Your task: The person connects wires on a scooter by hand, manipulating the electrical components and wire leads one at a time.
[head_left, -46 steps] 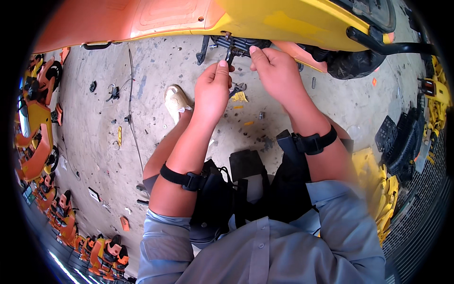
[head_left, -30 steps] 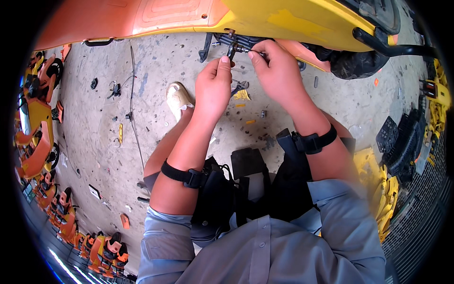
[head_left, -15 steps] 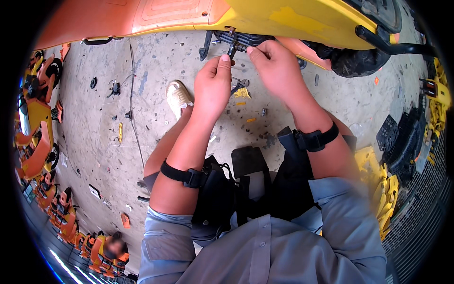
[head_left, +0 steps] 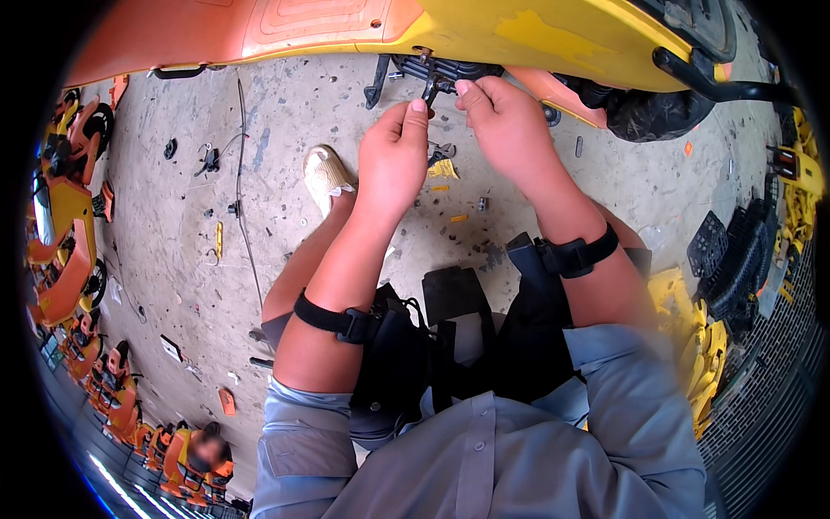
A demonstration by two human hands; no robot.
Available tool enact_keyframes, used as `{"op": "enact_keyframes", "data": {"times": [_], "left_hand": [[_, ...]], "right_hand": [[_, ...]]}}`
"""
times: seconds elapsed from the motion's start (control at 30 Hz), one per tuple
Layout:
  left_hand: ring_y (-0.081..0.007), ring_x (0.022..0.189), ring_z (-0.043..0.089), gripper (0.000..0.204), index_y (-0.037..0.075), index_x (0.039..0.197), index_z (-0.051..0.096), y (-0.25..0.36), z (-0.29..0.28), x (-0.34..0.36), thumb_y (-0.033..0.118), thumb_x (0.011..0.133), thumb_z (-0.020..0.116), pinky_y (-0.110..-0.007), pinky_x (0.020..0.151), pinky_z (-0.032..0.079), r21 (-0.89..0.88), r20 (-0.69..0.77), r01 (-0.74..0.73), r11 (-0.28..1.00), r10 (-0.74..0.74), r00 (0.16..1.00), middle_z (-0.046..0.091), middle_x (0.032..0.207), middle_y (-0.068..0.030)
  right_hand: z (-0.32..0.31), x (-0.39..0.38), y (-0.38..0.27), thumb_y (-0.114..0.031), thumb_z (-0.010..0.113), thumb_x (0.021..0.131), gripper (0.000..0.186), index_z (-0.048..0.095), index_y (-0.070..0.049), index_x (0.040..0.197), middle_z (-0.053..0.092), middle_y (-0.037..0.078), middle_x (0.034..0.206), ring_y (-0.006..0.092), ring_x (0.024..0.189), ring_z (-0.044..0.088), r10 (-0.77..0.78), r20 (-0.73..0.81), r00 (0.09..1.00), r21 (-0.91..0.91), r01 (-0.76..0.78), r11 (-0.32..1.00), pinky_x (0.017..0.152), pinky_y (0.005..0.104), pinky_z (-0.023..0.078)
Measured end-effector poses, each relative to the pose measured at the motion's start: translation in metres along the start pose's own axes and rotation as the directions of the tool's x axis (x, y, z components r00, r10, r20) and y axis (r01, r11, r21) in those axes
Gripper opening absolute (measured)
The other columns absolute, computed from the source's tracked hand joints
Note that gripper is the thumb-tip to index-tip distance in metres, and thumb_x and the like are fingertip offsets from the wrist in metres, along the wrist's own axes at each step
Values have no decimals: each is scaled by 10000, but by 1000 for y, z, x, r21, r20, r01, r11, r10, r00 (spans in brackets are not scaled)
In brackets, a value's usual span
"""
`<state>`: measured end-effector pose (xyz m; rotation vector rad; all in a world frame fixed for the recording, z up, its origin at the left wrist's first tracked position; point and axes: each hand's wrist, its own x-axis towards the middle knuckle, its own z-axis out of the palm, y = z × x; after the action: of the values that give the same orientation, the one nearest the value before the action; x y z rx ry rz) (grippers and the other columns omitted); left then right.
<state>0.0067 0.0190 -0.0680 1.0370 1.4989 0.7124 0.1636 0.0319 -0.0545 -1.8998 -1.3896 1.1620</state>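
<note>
My left hand [head_left: 393, 151] is closed with its thumb on top, gripping a small dark metal part [head_left: 435, 86] whose exact kind I cannot make out. My right hand [head_left: 508, 121] is closed in a pinch at the right end of that part, thumb and forefinger together. Both hands sit just below the yellow and orange body panel [head_left: 510, 35] of a vehicle. A rusty bracket [head_left: 424, 57] pokes out under the panel, right above the part. On the floor between my forearms lie a wrench [head_left: 444, 150] and a yellow scrap [head_left: 443, 169].
A black ribbed piece [head_left: 467, 69] and a black stand [head_left: 375, 85] show beneath the panel. A black bar [head_left: 726, 89] juts out at upper right. A cable [head_left: 240, 190] runs along the left floor. Yellow panels [head_left: 692, 337] lie right; orange vehicles [head_left: 69, 251] line the left.
My right thumb and forefinger have shifted slightly on the dark part. The left hand has moved a little to the right, still gripping it.
</note>
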Motion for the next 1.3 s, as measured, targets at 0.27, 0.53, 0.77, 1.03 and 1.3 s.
{"op": "enact_keyframes", "data": {"times": [0.27,0.53,0.77,1.03,1.3], "left_hand": [[-63,633,432,386,19,1015,685,-3,-3,6,358,1068,509,-235,579,372,-74,-4,29,997,-29,1000,521,717,36],[-61,632,428,389,21,998,679,-7,-6,10,363,1068,508,-229,581,372,-42,-37,22,999,-24,999,513,717,39],[-61,629,426,398,17,998,681,-5,-4,7,366,1070,503,-234,582,375,-56,-37,31,998,-33,999,512,709,38],[-59,624,421,397,24,984,689,-4,-2,6,368,1068,508,-231,573,371,-56,-45,-11,998,8,999,508,703,42],[-58,628,425,404,13,991,687,-9,-4,7,368,1069,510,-232,576,373,-8,-47,-53,999,52,998,515,707,38]], "right_hand": [[8,-2,9,-253,700,933,274,659,-2,1035,720,144,913,259,811,699,-175,-132,976,78,186,979,729,360,539],[3,2,14,-218,691,937,235,647,-3,1020,711,123,813,256,728,687,-162,-113,980,74,171,982,693,356,534],[9,0,13,-199,665,948,202,639,-4,989,704,147,826,306,734,684,-267,-214,940,28,279,960,695,387,533],[2,-1,10,-225,646,959,215,632,-11,946,690,156,797,365,716,660,-247,-155,956,-33,245,969,688,430,520],[3,-1,6,-217,672,942,192,643,-28,953,682,126,728,341,678,659,-185,-141,973,3,188,982,660,419,519]]}}
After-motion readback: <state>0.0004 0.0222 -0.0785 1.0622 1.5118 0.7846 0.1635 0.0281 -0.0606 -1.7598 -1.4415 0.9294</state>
